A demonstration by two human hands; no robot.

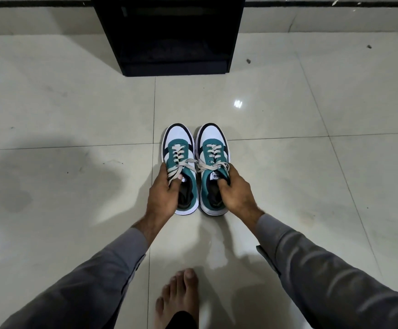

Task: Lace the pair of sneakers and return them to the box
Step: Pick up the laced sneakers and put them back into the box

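A pale tiled floor [74,110] carries both laced sneakers. The left hand [163,193] grips the left sneaker [180,148], the right hand [234,193] the right sneaker [213,146]. Next, probably lifting them into the black box [169,32] beyond the hands.

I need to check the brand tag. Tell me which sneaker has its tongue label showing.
The right sneaker, held by the right hand: its white tongue label is exposed. On the left sneaker, the left hand covers that spot.

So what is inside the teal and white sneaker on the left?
Inside the left teal and white sneaker, the left hand's fingers grip the tongue and a dark insole shows. The toe interior is hidden.
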